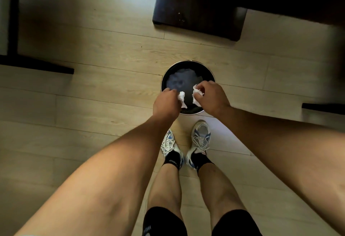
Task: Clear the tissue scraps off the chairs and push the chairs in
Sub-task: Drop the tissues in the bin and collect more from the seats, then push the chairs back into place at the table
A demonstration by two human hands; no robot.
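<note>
I look straight down at a round black waste bin (203, 67) on the pale wood floor. My left hand (165, 103) hovers over the bin's near left rim, pinching a crumpled white tissue scrap (182, 98). My right hand (212, 97) is over the near right rim, closed on a second white tissue scrap (196, 95). Both scraps hang above the bin's opening. Pale crumpled stuff lies inside the bin (182, 80). No chair seat is clearly visible.
A dark table base (199, 19) stands on the floor beyond the bin, under a dark tabletop edge at the top. Dark furniture feet (37, 65) lie at left, and another foot (323, 107) at right. My feet in white sneakers (199, 140) stand just behind the bin.
</note>
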